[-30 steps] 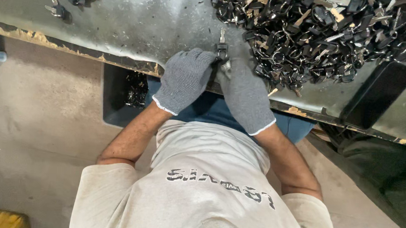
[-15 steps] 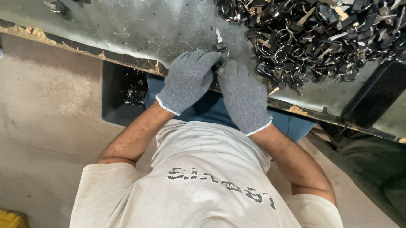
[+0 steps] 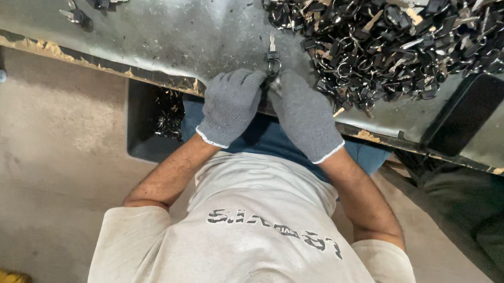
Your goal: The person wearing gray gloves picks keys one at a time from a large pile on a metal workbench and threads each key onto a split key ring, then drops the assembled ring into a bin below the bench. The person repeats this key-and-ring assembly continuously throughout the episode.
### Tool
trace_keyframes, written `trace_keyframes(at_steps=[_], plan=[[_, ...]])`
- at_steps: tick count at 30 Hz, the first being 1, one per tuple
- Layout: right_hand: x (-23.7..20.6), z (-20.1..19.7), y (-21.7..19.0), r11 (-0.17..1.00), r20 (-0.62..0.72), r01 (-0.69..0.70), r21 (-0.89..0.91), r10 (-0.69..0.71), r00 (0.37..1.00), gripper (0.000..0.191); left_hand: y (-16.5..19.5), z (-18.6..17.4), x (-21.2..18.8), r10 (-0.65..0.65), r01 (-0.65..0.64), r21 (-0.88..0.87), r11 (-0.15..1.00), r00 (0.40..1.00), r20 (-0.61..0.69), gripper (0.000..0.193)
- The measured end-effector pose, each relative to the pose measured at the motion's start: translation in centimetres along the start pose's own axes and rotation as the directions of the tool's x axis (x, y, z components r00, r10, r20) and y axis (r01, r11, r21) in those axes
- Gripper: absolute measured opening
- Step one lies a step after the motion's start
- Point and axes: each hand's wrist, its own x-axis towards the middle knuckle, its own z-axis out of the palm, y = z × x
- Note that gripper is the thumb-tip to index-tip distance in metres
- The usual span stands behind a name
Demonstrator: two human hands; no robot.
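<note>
Seen from above, a small metal key with a ring (image 3: 271, 58) is pinched between two grey knitted gloves at the near edge of a scuffed steel table (image 3: 171, 31). The left hand (image 3: 229, 105) and the right hand (image 3: 304, 115) are both closed on it, fingertips meeting. It appears to be mid-assembly; a fine twist of the ring seems called for. A tangled heap of black-headed keys (image 3: 398, 40) is piled just beside the right hand, and a dark bin (image 3: 142, 117) sits below the table.
</note>
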Motion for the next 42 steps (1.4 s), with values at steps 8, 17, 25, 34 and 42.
trace_keyframes(at_steps=[8,17,25,34,42], plan=[[-1.2,0.6,-0.2,0.815,0.026,0.185,-0.549,-0.205,0.978,0.025,0.0,0.2,0.2,-0.067,0.069,-0.027,0.997,0.996,0.058,0.017],[0.4,0.6,-1.1,0.981,0.181,-0.094,-0.172,0.125,0.975,0.018,0.3,1.6,-1.9,0.042,-0.037,-0.046,0.998,0.995,0.093,0.023],[-0.4,-1.1,0.4,0.997,0.088,-0.069,0.025,0.066,0.994,0.039,0.6,-0.3,-0.3,-0.173,0.180,-0.040,0.983,0.976,0.130,0.023],[-1.3,0.7,-1.4,0.986,0.225,0.094,-0.139,-0.061,0.972,0.036,-1.0,-2.1,5.6,0.131,-0.123,-0.182,0.975,0.991,0.032,0.029],[-1.4,0.0,1.1,0.985,-0.055,-0.038,-0.166,0.029,0.998,0.039,-1.1,-1.2,2.6,-0.168,0.200,-0.167,0.966,0.968,0.184,0.032]])
